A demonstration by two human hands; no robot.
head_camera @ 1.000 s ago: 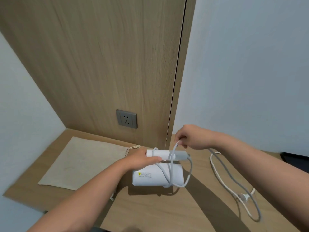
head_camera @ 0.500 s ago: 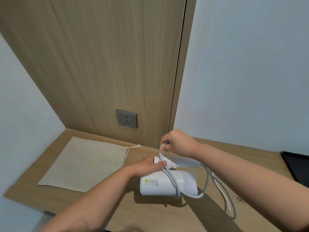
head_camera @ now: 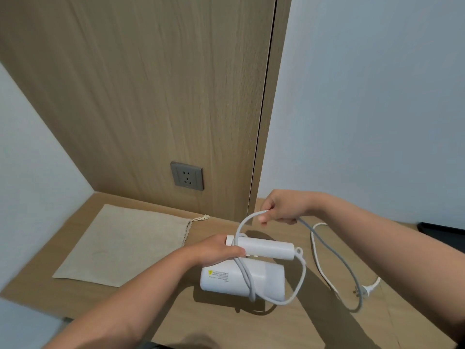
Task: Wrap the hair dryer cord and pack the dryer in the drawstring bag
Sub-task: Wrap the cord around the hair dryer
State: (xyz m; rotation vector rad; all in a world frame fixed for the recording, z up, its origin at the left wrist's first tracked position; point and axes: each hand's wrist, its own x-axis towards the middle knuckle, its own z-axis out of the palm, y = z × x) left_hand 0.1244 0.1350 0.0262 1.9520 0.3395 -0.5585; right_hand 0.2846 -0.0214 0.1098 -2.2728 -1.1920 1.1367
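Hair dryer (head_camera: 254, 278) lies mid-desk (head_camera: 226, 328), right of the drawstring bag (head_camera: 120, 243), the left hand (head_camera: 214, 250) gripping its handle and the right hand (head_camera: 281, 207) pinching the cord (head_camera: 246, 277), whose loose loops could slip off if tension drops.

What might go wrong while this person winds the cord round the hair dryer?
1. The wraps on the hair dryer look loose, and a slack loop of cord hangs off its end; it may slip off before packing in the bag.
2. The plug lies at the tail on the desk; as the right hand pulls, it could drag and snag.
3. The left hand grips only the handle end, so the hair dryer might twist.
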